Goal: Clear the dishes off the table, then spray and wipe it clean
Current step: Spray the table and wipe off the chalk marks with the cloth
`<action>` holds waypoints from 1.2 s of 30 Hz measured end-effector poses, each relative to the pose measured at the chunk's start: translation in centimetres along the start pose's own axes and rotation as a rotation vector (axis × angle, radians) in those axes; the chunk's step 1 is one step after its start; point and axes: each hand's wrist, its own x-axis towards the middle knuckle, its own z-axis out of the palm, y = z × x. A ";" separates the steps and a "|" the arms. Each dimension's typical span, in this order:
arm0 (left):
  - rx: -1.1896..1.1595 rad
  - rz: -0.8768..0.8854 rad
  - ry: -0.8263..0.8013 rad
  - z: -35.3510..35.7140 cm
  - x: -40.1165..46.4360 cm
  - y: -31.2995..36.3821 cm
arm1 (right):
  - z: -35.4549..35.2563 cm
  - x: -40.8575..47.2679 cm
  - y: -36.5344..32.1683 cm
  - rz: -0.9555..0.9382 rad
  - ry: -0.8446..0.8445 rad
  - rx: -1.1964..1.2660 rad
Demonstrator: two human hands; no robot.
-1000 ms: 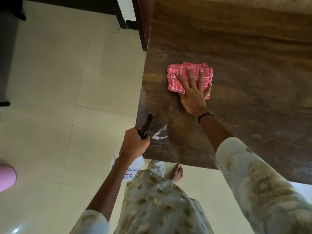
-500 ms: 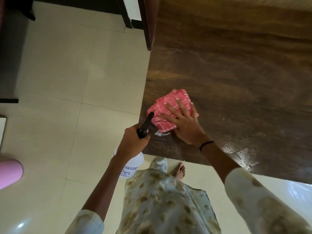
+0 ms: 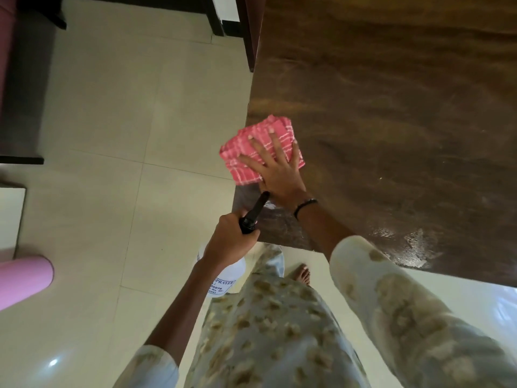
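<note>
At the near left corner of the bench (image 3: 391,121), the fingers (image 3: 258,148) of the right hand (image 3: 275,172) lay spread flat on the folded pink cloth (image 3: 246,161), pressing it down rather than gripping it, with the cloth's left edge hanging a little past the bench edge. Just below, the left hand (image 3: 229,239) was curled tight around the neck of the white spray bottle (image 3: 223,278), its black nozzle (image 3: 256,211) pointing up toward the right wrist, the bottle body held off the bench over the tiled floor (image 3: 126,107).

No dishes showed on the visible part of the bench, so clearing looked finished there. Spraying and wiping were under way: a wet sheen glinted along the near edge to the right, and a small white streak sat beside the nozzle. Much of the dark wood farther back looked dull and smeared, so I judged that more wiping remained; the far end was out of view.

Against the picture from a second earlier, the cloth had moved from the middle of the bench to the left corner, and the white spray mark near the nozzle was mostly gone. Compared with half a second earlier, hand and cloth sat slightly farther up the left edge. The left hand's hold on the bottle had not changed.
</note>
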 end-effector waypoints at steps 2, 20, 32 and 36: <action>-0.003 0.012 -0.001 0.4 -0.7 -0.2 | 0.7 -2.6 0.9 -0.131 0.002 -0.071; -0.036 -0.039 0.032 7.5 -7.8 -3.9 | 0.9 -12.6 7.4 0.366 0.057 0.071; -0.084 -0.108 0.236 5.0 -6.9 -6.2 | 2.9 -14.0 6.0 0.360 0.117 0.082; -0.070 -0.067 0.189 4.1 -5.6 -5.6 | 2.8 -14.0 6.0 0.363 0.115 0.079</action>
